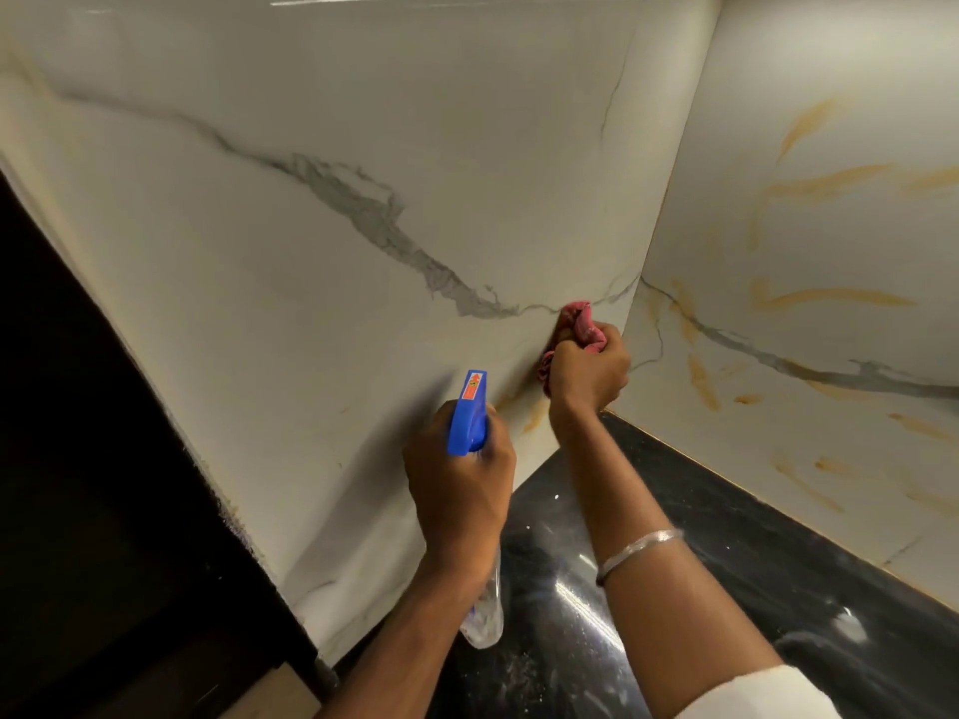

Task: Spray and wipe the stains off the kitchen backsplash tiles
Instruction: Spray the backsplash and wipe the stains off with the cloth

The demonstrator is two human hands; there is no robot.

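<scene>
Glossy marble-look tiles (311,251) are seen on both walls, off-white with grey veins, smooth and flat, meeting in a corner just right of the right hand's fingers. Orange-brown stains (830,298) are smeared in streaks all over the right wall, well past the knuckles. A couple of fainter ones are seen on the back wall just under the right wrist. The counter (700,511) below is black polished stone, shiny and dusted with white specks.

A pink cloth (584,324), soft and crumpled, is bunched up in the right hand (589,373). The fingers are curled tight into a fist round it, with bits of fabric poking out above and to the left of the knuckles. The wad is pressed against the back wall right by the corner. A thin silver bangle (641,550) is worn on that forearm, and a white sleeve (752,692) is caught at the bottom edge.

The bottle (468,417) is gripped by the left hand (456,485), with the blue plastic spray head sticking up above the fingers and the clear body hanging below the palm. The fingers are wrapped close together round the neck. Whether the trigger is squeezed can't be told, since the fingertips are hidden. The nozzle is pointed at the back wall, just left of the lower stains.
</scene>
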